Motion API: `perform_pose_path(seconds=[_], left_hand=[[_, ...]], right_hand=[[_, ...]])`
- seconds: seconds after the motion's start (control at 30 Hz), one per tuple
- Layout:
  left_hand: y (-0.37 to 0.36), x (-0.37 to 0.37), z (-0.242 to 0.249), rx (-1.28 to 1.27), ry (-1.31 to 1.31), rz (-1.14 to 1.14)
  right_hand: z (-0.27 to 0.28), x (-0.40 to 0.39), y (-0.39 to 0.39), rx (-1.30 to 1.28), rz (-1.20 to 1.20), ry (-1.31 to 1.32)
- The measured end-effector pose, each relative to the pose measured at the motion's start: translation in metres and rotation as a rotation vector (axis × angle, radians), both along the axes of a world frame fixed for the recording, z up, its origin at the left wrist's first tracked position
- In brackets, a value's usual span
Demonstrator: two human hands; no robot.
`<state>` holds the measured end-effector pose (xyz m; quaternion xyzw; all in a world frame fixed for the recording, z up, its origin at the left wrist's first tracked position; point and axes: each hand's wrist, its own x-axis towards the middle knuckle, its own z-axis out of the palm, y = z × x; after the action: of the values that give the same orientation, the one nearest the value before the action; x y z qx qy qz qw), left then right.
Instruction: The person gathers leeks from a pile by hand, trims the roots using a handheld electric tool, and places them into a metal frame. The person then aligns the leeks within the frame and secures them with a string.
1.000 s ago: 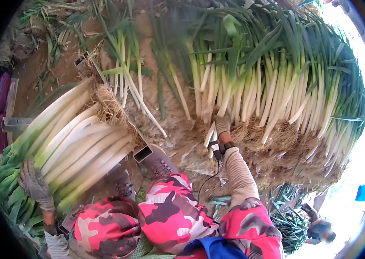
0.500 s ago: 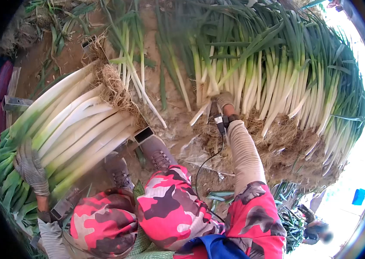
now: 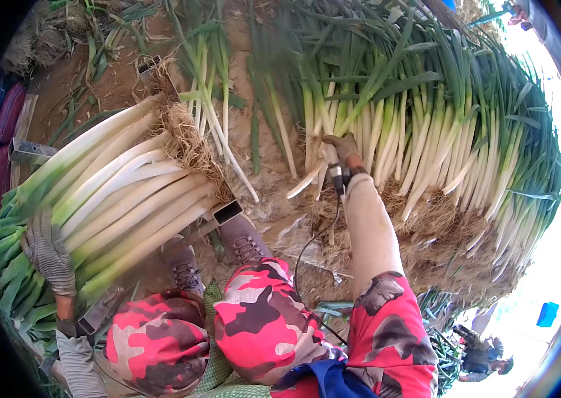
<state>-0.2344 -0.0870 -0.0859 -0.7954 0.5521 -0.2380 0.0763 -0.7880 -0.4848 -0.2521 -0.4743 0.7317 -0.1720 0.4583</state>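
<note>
My left hand (image 3: 49,255), in a striped grey glove, lies with its fingers extended over the green leaves of a bundle of large leeks (image 3: 131,205). The bundle rests on a metal frame, white stems and roots pointing away to the upper right. My right hand (image 3: 345,149), also gloved, reaches into the long row of leeks (image 3: 420,126). Its fingers curl around a pale leek stem (image 3: 325,154) at the row's left end, though the grip is partly hidden. A small black device (image 3: 337,179) with a cable sits beside my right wrist.
Square metal tube ends (image 3: 227,212) stick out near my shoes (image 3: 246,245). A few thinner leeks (image 3: 217,126) lie on the soil between bundle and row. The cable (image 3: 304,255) runs past my knee. Another person (image 3: 483,355) is at the lower right.
My right hand has shifted slightly up at the row's left end, with the forearm turning a little. My left hand stays on the bundle's leaves. The view has shifted slightly.
</note>
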Motion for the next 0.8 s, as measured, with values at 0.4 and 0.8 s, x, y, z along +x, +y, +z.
perform_pose_path(seconds=[0.4,0.8], left_hand=[[-0.014,-0.024,0.017,-0.058,0.084,-0.008],[-0.011,-0.037,0.030,-0.267,0.213,-0.058]], right_hand=[[0.102,0.010,0.138,-0.044,-0.282,-1.437],[0.404,0.216,0.177,-0.474,0.888,-1.491]])
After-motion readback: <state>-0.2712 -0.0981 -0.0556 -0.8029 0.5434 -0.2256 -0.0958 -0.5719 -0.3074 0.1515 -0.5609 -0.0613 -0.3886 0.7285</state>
